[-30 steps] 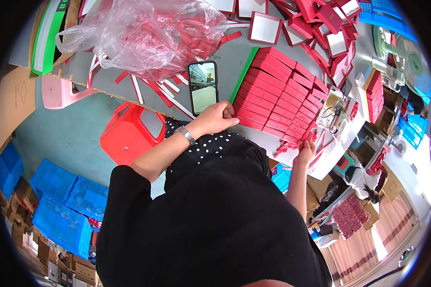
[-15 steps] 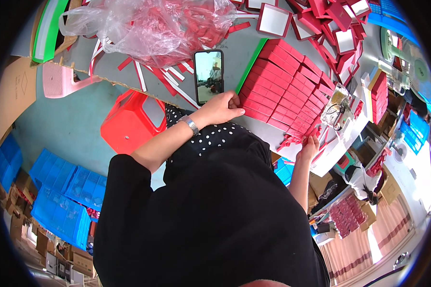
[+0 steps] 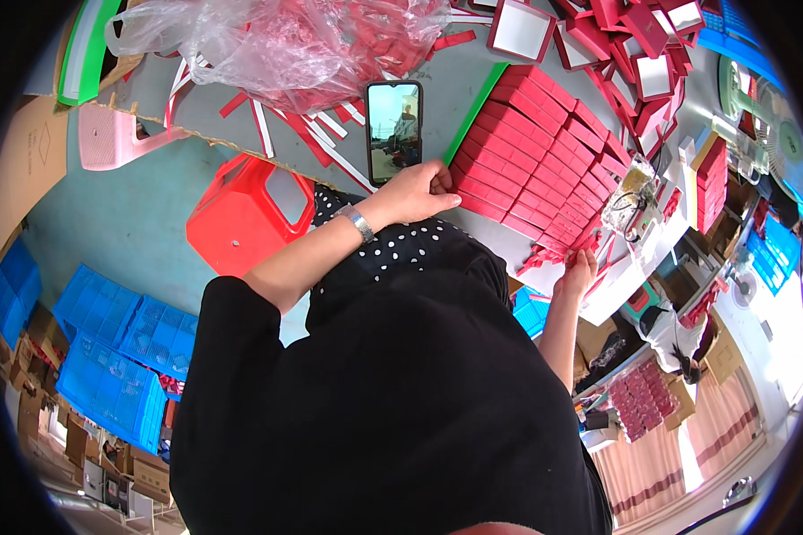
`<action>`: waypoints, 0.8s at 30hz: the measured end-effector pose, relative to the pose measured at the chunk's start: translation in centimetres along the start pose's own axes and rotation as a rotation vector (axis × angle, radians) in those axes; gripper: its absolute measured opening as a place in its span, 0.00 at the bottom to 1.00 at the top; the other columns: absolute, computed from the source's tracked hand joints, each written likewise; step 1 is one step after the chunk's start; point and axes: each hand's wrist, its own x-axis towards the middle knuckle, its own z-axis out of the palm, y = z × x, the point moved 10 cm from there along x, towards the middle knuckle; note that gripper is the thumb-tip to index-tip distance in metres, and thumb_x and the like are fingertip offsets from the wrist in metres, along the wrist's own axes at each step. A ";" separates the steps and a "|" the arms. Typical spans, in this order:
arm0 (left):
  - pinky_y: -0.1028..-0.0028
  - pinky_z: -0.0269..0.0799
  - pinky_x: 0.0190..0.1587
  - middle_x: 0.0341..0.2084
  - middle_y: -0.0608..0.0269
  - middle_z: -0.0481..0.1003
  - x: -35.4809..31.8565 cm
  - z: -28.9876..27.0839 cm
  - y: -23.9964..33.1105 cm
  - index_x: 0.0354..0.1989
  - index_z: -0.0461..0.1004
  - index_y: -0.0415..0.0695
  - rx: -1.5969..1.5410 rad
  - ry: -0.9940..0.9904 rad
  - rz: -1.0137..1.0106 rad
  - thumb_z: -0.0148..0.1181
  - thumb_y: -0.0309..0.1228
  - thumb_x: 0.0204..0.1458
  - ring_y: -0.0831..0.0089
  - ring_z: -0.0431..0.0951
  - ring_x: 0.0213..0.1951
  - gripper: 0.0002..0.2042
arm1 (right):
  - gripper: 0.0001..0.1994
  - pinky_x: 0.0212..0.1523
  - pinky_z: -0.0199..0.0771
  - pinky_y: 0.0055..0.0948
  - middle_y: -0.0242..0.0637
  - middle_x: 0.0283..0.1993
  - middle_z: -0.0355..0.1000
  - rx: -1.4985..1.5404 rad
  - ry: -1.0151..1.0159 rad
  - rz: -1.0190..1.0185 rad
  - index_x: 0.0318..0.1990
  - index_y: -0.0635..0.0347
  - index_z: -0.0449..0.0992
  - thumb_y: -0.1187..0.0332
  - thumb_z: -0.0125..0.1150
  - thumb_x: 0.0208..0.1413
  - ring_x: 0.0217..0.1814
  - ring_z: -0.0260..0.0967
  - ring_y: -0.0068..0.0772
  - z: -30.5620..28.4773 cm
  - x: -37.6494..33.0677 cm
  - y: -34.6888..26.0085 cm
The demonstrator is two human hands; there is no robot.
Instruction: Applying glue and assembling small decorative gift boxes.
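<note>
My left hand (image 3: 415,194) is at the near left corner of a block of stacked red boxes (image 3: 531,156), fingers curled and thumb stretched along the table edge; whatever it may hold is hidden. Beyond the block's near right side, my right hand (image 3: 577,275) has its fingertips closed on a small red ribbon piece (image 3: 587,242). More short red ribbon pieces (image 3: 537,259) lie in a small heap beside it. A phone (image 3: 394,132) with a lit screen lies just past my left hand. Close to my right hand is a small machine (image 3: 632,203) with a dark cable.
A green strip (image 3: 478,109) borders the stack's left side. Clear plastic bags (image 3: 285,45) with red ribbon lie far left, and loose open red boxes (image 3: 629,53) at far right. A red stool (image 3: 241,218) and blue crates (image 3: 116,366) stand left. Another person (image 3: 674,343) sits at right.
The view has shifted slightly, so the table things appear a little higher and farther right. Both hands stay at nearly the same places; my left thumb points a bit more toward the stack.
</note>
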 end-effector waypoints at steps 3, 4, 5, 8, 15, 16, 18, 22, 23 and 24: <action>0.71 0.71 0.38 0.30 0.57 0.75 0.1 0.0 0.1 0.36 0.69 0.36 0.006 -0.008 -0.009 0.63 0.37 0.45 0.67 0.76 0.34 0.17 | 0.08 0.29 0.73 0.24 0.38 0.35 0.69 0.000 0.005 0.001 0.44 0.64 0.64 0.80 0.47 0.57 0.29 0.69 0.29 -0.1 0.0 0.1; 0.71 0.71 0.38 0.31 0.57 0.75 0.1 0.1 0.0 0.36 0.69 0.36 -0.004 -0.014 -0.012 0.63 0.38 0.45 0.67 0.76 0.34 0.18 | 0.08 0.29 0.73 0.24 0.38 0.35 0.69 -0.001 0.006 0.001 0.44 0.64 0.64 0.80 0.47 0.57 0.29 0.69 0.29 -0.2 0.1 0.1; 0.71 0.71 0.38 0.31 0.57 0.75 0.1 0.1 0.0 0.36 0.69 0.36 -0.005 -0.016 -0.013 0.63 0.38 0.45 0.67 0.76 0.34 0.18 | 0.08 0.29 0.73 0.24 0.38 0.35 0.69 0.017 0.003 -0.002 0.43 0.64 0.64 0.80 0.47 0.57 0.29 0.68 0.29 -0.1 0.1 0.1; 0.71 0.71 0.39 0.31 0.57 0.75 0.2 0.1 -0.1 0.36 0.69 0.36 0.000 -0.014 0.000 0.63 0.38 0.45 0.67 0.76 0.34 0.18 | 0.07 0.29 0.73 0.24 0.38 0.34 0.69 0.023 0.002 0.000 0.43 0.64 0.64 0.80 0.46 0.57 0.29 0.68 0.30 0.1 -0.1 -0.2; 0.71 0.71 0.39 0.31 0.57 0.75 0.3 0.1 -0.4 0.36 0.69 0.37 0.003 -0.021 -0.006 0.63 0.38 0.45 0.67 0.76 0.35 0.18 | 0.07 0.29 0.74 0.24 0.38 0.34 0.70 0.017 0.023 0.025 0.42 0.63 0.65 0.80 0.47 0.57 0.29 0.69 0.29 0.3 -0.6 -0.5; 0.71 0.70 0.39 0.30 0.58 0.75 0.3 0.2 -0.5 0.36 0.69 0.37 0.004 -0.029 -0.006 0.63 0.38 0.45 0.67 0.75 0.35 0.18 | 0.07 0.29 0.74 0.24 0.38 0.34 0.70 0.016 0.024 0.025 0.42 0.63 0.65 0.80 0.47 0.57 0.29 0.69 0.29 0.3 -0.5 -0.5; 0.71 0.70 0.39 0.30 0.58 0.75 0.3 0.1 -0.3 0.36 0.69 0.37 -0.004 -0.032 -0.008 0.63 0.38 0.45 0.67 0.75 0.35 0.18 | 0.06 0.28 0.74 0.23 0.38 0.34 0.70 0.021 0.028 0.017 0.41 0.63 0.66 0.80 0.47 0.57 0.29 0.69 0.29 0.2 -0.5 -0.5; 0.71 0.70 0.39 0.30 0.58 0.75 0.3 0.2 -0.3 0.36 0.69 0.37 -0.007 -0.044 0.000 0.63 0.38 0.45 0.67 0.75 0.34 0.18 | 0.06 0.28 0.74 0.23 0.38 0.34 0.70 0.005 0.037 0.027 0.41 0.63 0.66 0.80 0.47 0.57 0.29 0.69 0.29 0.0 -0.3 -0.4; 0.71 0.70 0.39 0.30 0.58 0.75 0.3 0.2 -0.1 0.36 0.69 0.37 -0.008 -0.044 0.000 0.63 0.38 0.45 0.67 0.75 0.34 0.18 | 0.06 0.28 0.74 0.23 0.38 0.34 0.70 0.016 0.033 0.027 0.41 0.63 0.66 0.80 0.48 0.57 0.29 0.69 0.29 0.1 -0.3 -0.3; 0.71 0.70 0.39 0.30 0.58 0.75 0.2 0.1 0.1 0.36 0.69 0.37 -0.005 -0.041 -0.005 0.63 0.38 0.45 0.67 0.75 0.34 0.18 | 0.06 0.29 0.74 0.23 0.38 0.34 0.70 0.028 0.029 0.028 0.41 0.63 0.66 0.80 0.48 0.57 0.29 0.69 0.29 0.1 -0.2 -0.2</action>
